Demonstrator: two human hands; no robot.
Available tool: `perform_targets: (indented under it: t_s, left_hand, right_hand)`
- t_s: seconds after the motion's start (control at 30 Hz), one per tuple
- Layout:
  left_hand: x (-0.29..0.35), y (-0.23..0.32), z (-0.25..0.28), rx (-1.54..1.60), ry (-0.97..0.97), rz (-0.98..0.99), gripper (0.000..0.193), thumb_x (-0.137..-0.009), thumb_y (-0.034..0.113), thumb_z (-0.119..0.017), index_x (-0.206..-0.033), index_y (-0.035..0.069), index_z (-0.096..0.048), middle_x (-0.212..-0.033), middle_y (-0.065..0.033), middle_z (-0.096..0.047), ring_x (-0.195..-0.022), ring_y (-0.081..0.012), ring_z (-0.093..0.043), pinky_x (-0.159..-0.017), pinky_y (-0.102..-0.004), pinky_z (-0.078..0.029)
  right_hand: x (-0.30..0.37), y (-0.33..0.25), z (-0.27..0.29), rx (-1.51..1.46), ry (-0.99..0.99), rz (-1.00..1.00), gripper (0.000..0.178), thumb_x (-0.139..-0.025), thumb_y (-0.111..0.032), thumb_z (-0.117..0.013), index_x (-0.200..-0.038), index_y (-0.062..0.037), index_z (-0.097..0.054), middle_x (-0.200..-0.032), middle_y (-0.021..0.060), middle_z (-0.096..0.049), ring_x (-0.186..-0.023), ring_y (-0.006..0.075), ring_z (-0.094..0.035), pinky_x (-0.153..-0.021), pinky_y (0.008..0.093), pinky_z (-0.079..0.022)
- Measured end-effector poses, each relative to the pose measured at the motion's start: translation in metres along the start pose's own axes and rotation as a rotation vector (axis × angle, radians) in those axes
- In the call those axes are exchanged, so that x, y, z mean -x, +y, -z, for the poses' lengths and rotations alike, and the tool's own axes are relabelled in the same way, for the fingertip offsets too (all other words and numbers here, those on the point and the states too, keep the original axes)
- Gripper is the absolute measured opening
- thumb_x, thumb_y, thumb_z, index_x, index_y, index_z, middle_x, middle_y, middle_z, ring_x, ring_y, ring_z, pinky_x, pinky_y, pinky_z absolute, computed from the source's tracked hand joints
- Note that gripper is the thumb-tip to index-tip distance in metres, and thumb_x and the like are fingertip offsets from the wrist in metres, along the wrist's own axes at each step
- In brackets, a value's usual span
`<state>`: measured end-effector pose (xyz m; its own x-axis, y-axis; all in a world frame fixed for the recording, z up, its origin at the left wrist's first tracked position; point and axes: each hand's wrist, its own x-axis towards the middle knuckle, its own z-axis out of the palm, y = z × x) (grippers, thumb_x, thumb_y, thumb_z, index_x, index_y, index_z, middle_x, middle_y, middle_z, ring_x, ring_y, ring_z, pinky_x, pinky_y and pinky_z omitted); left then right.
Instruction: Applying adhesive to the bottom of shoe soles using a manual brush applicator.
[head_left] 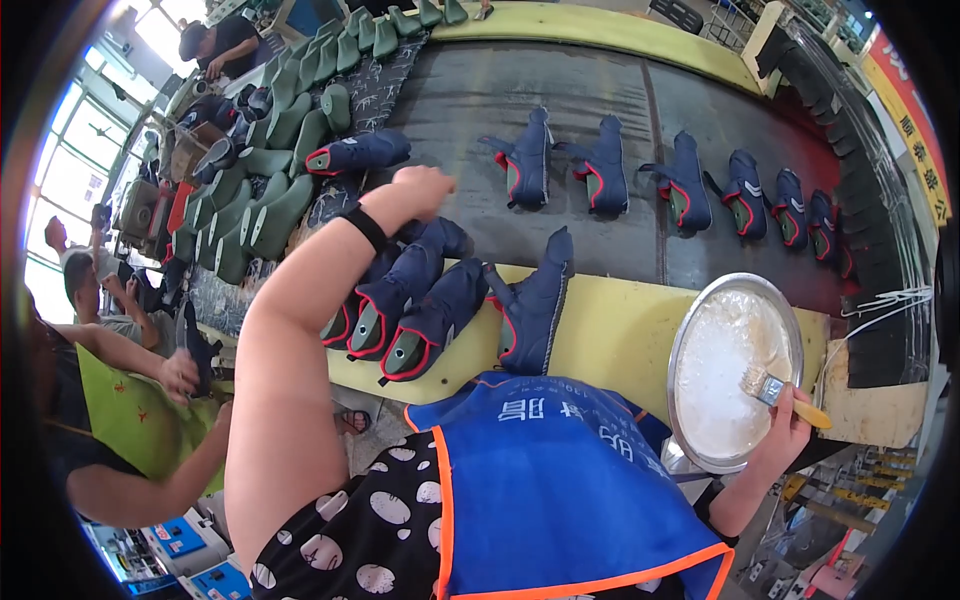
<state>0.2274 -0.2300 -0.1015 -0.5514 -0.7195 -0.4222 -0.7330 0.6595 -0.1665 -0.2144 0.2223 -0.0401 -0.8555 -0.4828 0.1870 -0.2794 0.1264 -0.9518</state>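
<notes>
My right hand (784, 428) grips a paintbrush (790, 400) with a yellow handle. Its bristles touch the white, glue-like paste (728, 350) in a round metal pan (682, 400). My left arm, with a black wristband, stretches forward over the near shoes. My left hand (420, 190) is closed, its fingers curled and partly hidden, so what they hold cannot be made out. Just below it stand several navy shoe uppers on green lasts, one of them a red-edged shoe upper (438, 315). Another shoe upper (540, 305) stands to their right on the yellow ledge.
A row of navy shoe uppers (682, 185) stands on the dark conveyor belt (450, 90). One upper (360, 152) lies on its left side. Many green lasts (290, 125) crowd the left. A co-worker in a green apron (130, 400) is close at my left; other people are behind.
</notes>
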Motion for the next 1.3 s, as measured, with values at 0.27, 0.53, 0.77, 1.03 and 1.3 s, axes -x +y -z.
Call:
perform_targets:
  t_s: [0.27, 0.53, 0.77, 1.03, 1.3]
  left_hand:
    - [-0.002, -0.013, -0.048, -0.246, -0.256, 0.089, 0.06, -0.085, 0.034, -0.078, -0.137, 0.012, -0.059, -0.134, -0.0179, -0.063, -0.124, -0.0374, -0.061, -0.1, -0.0454, -0.053]
    - [-0.028, -0.103, -0.041, 0.383, 0.357, 0.661, 0.041, -0.096, 0.039, -0.06, -0.108, 0.003, -0.075, -0.108, -0.0194, -0.074, -0.104, -0.0366, -0.071, -0.093, -0.0461, -0.055]
    - [-0.005, -0.167, -0.062, -0.138, 0.204, 0.834, 0.056, -0.1, 0.017, -0.054, -0.153, 0.031, -0.042, -0.14, -0.0063, -0.054, -0.136, -0.0305, -0.052, -0.115, -0.0719, -0.019]
    - [-0.016, -0.179, -0.046, 0.063, 0.143, 0.678, 0.02, -0.092, 0.013, -0.063, -0.103, 0.007, -0.079, -0.118, -0.0163, -0.073, -0.11, -0.0276, -0.071, -0.088, -0.0383, -0.06]
    - [-0.006, -0.132, 0.01, 0.047, -0.363, 0.665, 0.069, -0.081, 0.059, -0.078, -0.132, 0.014, -0.068, -0.137, -0.009, -0.065, -0.126, -0.0287, -0.063, -0.102, -0.0445, -0.052]
  right_hand:
    - [0.005, -0.007, -0.019, 0.014, -0.056, 0.025, 0.019, -0.101, -0.018, -0.066, -0.109, -0.0007, -0.066, -0.098, -0.0001, -0.063, -0.085, 0.0062, -0.054, -0.076, 0.0218, -0.043]
    - [0.002, -0.016, -0.022, 0.04, -0.028, 0.024, 0.017, -0.1, -0.014, -0.067, -0.107, 0.0018, -0.066, -0.097, 0.0023, -0.064, -0.085, 0.0084, -0.055, -0.076, 0.0242, -0.044]
    - [0.0, -0.017, -0.028, 0.088, -0.002, 0.032, 0.018, -0.1, -0.017, -0.067, -0.107, -0.0005, -0.067, -0.09, -0.0016, -0.062, -0.078, 0.0055, -0.051, -0.072, 0.0213, -0.041]
    - [-0.001, -0.026, -0.037, 0.106, -0.091, 0.05, 0.017, -0.101, -0.017, -0.066, -0.107, -0.0001, -0.066, -0.09, -0.0008, -0.062, -0.08, 0.0057, -0.052, -0.072, 0.0221, -0.041]
    - [0.004, -0.025, -0.035, 0.042, -0.084, 0.038, 0.016, -0.1, -0.011, -0.066, -0.109, 0.0033, -0.066, -0.099, 0.0033, -0.066, -0.088, 0.0082, -0.059, -0.082, 0.0241, -0.048]
